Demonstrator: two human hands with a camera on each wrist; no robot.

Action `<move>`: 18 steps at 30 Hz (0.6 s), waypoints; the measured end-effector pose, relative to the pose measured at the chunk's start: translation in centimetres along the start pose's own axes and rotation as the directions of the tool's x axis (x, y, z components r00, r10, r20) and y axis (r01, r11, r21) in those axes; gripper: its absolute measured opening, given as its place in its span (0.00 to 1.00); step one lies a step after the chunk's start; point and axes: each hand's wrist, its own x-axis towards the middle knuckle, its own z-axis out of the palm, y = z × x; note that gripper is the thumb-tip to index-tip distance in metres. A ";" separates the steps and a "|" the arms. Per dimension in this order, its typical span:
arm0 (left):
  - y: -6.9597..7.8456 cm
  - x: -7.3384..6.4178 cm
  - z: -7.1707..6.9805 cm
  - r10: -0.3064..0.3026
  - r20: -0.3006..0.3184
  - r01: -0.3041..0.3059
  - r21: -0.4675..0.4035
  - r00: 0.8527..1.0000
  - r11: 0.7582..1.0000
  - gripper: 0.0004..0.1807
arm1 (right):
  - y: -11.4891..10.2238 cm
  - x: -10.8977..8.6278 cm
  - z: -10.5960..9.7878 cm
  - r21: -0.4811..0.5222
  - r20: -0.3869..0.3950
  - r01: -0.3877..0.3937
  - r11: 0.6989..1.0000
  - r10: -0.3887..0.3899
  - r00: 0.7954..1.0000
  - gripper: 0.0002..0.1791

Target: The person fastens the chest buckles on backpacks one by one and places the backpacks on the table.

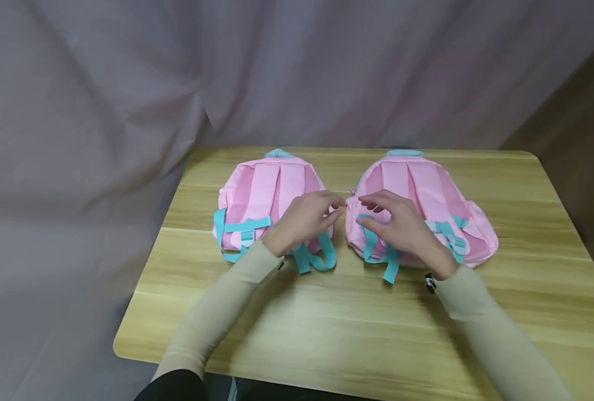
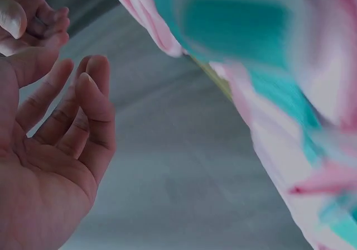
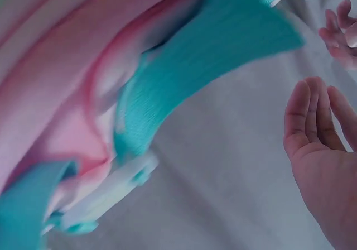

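Two pink backpacks lie side by side on the table with their shoulder straps facing up. Over the right part of the left backpack [image 1: 237, 192] hovers my left hand [image 1: 308, 216], its fingers loosely bent and holding nothing. My right hand [image 1: 399, 221] is above the right backpack [image 1: 477, 236], thumb apart from the fingers, also holding nothing. The two hands face each other across the gap between the bags. Teal webbing straps [image 1: 314, 259] hang from the lower edges of both bags. In the right wrist view a teal strap [image 3: 206, 54] shows close up beside a white buckle [image 3: 111, 197].
The wooden table [image 1: 327, 328] carries both bags near its far edge. A grey curtain [image 1: 297, 72] hangs behind it and along the left side. A brown surface [image 1: 578, 139] stands at the right.
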 end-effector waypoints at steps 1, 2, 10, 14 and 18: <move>-0.4 -0.3 -0.3 -0.011 -0.001 0.011 -0.002 1.000 1.000 0.14 | -0.2 0.2 0.3 0.007 0.006 0.008 1.000 -0.009 1.000 0.22; -0.8 -0.7 -0.5 -0.022 -0.002 0.022 -0.003 1.000 1.000 0.14 | -0.5 0.5 0.5 0.014 0.014 0.013 1.000 -0.013 1.000 0.22; -3.6 -2.2 -1.8 -0.103 0.041 0.104 -0.025 0.994 0.994 0.09 | -1.8 1.9 1.5 0.020 0.082 0.015 1.000 -0.016 0.997 0.23; -5.0 -3.0 -2.3 -0.158 0.075 0.161 -0.042 0.985 0.986 0.11 | -2.4 2.3 2.0 0.029 0.120 0.010 1.000 -0.014 0.993 0.21; -6.1 -3.8 -2.6 -0.223 0.119 0.229 -0.037 0.967 0.973 0.14 | -3.0 2.7 2.8 0.047 0.167 -0.008 0.999 0.000 0.986 0.21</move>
